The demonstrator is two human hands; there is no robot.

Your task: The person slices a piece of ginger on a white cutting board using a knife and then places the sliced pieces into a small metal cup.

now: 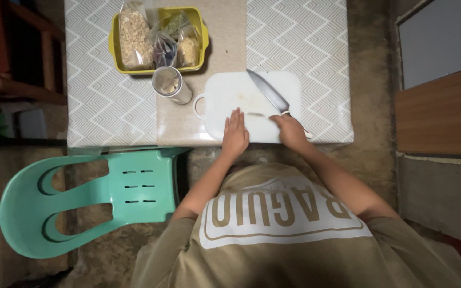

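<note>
Our right hand point(290, 129) is wrapped round the knife point(269, 93) handle, blade angled up-left over the white cutting board point(241, 96). Left hand point(235, 133) lies flat on the board's near edge, fingers straight, holding nothing. A small pale bit sits btwn the hands — too blurred to tell what. Metal cup point(169, 83) just left of board; yellow tray point(201, 32) w/ bagged grains behind it. Green chair point(97, 200) at table's left.
</note>
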